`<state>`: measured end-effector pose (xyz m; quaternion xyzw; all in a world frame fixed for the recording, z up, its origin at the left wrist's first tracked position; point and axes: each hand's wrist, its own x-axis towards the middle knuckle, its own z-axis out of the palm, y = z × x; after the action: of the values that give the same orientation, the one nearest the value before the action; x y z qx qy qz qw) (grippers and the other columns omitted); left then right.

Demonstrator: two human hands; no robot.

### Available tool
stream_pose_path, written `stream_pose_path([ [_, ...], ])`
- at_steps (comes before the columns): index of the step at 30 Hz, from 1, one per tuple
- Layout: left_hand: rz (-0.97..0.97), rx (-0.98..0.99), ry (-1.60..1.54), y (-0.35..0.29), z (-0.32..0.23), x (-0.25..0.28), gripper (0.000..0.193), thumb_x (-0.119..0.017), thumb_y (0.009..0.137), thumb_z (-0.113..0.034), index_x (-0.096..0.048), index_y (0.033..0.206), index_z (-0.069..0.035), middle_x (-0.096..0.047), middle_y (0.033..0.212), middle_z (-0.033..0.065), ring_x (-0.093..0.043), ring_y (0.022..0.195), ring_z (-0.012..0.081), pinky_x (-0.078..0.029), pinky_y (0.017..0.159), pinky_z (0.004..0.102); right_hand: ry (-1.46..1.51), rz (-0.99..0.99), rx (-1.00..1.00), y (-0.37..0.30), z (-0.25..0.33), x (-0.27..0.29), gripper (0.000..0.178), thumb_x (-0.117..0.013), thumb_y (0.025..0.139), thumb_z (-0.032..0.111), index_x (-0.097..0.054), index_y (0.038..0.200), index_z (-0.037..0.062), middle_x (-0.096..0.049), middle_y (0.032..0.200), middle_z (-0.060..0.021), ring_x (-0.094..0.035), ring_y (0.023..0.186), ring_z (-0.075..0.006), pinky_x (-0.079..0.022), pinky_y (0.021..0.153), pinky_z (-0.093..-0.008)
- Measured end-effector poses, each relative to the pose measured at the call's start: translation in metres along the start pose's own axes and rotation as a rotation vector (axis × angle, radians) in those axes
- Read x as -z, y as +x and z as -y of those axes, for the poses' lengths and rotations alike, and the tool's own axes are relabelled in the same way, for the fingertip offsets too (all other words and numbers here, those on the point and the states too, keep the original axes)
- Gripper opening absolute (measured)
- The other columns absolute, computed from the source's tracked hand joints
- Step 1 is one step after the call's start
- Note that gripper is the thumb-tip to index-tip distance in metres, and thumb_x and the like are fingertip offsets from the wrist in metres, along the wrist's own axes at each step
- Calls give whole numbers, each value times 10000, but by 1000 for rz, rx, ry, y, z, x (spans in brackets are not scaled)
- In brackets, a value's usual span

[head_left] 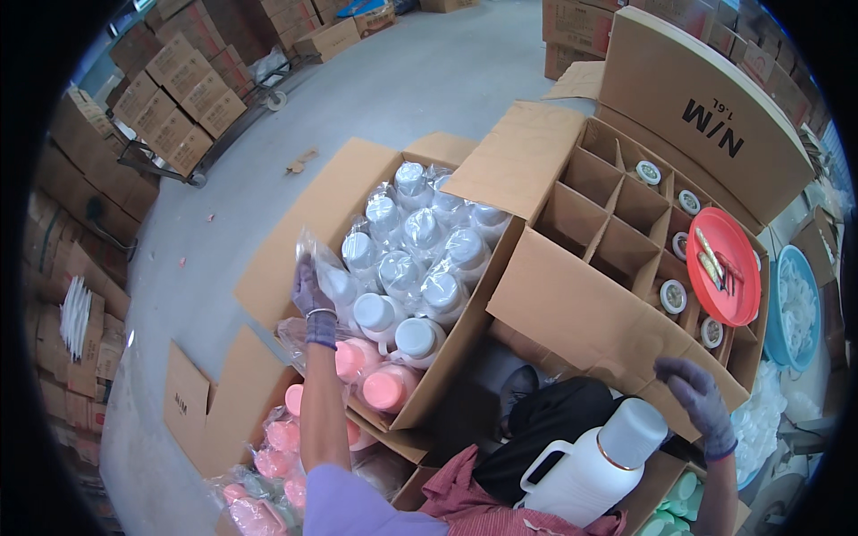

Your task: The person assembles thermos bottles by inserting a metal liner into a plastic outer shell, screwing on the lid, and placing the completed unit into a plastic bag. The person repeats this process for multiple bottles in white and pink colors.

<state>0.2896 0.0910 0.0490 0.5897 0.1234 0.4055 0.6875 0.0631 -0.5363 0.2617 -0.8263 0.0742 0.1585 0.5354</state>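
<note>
My left hand point(309, 288), in a purple-grey glove, pinches a clear plastic bag point(313, 246) at the left side of an open carton point(468, 329). Inside that carton stand several white vacuum flasks with grey lids point(421, 229), many of them bagged, and pink-lidded ones point(384, 389) at the near end. Across my lap leans an unbagged white flask point(572, 478) with a handle and a grey cup lid, neither hand on it. To its upper right my gloved right hand point(697, 397) hovers with fingers bent and apart, holding nothing.
A divided carton point(617, 308) at right holds several flasks with round tops; a red tray point(728, 299) with small tools rests on it. Beyond is a blue basin point(798, 308) of plastic pieces. Pink lids point(273, 463) and green cups point(684, 494) lie nearby. A loaded trolley point(201, 161) stands far left.
</note>
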Motion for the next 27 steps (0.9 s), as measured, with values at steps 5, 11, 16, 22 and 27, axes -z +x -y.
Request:
stream_pose_path([
  [5,988,309,-519,-68,-224,-117,448,-495,1026,-293,-594,1268,70,-652,1161,117,-624,1022,195,-534,922,357,-78,91,412,65,80,-50,544,-669,828,217,-566,1318,4,-611,1156,-55,-591,1065,-167,-477,974,-326],
  [11,1331,329,-1030,-130,-283,-218,620,-398,1054,-444,-435,1425,52,-505,1432,190,-519,1287,278,-376,1135,453,554,269,422,118,161,-92,365,-661,935,308,-616,1139,9,-676,872,-61,-665,740,-135,-556,676,-281],
  [16,1425,-312,-173,-153,-244,-185,853,-612,916,-533,-344,1503,26,-426,1508,202,-396,1416,331,-246,1200,453,1350,385,383,134,112,44,299,-592,994,326,-602,1076,39,-690,1008,-102,-694,903,-219,-598,748,-332],
  [22,1265,-127,76,-288,-187,-222,537,-674,943,-276,-533,1357,36,-594,1340,166,-601,1179,270,-454,1023,396,743,-301,816,66,33,17,763,-670,928,422,-330,1492,38,-446,1414,-169,-442,1331,-325,-346,1159,-488],
  [27,1084,824,-565,-350,-189,-210,337,-593,982,-166,-620,1259,24,-679,1184,106,-682,990,194,-548,915,345,-634,-757,432,17,-58,-31,721,-762,769,210,-462,1408,64,-540,1238,-194,-544,1161,-368,-427,1031,-456],
])
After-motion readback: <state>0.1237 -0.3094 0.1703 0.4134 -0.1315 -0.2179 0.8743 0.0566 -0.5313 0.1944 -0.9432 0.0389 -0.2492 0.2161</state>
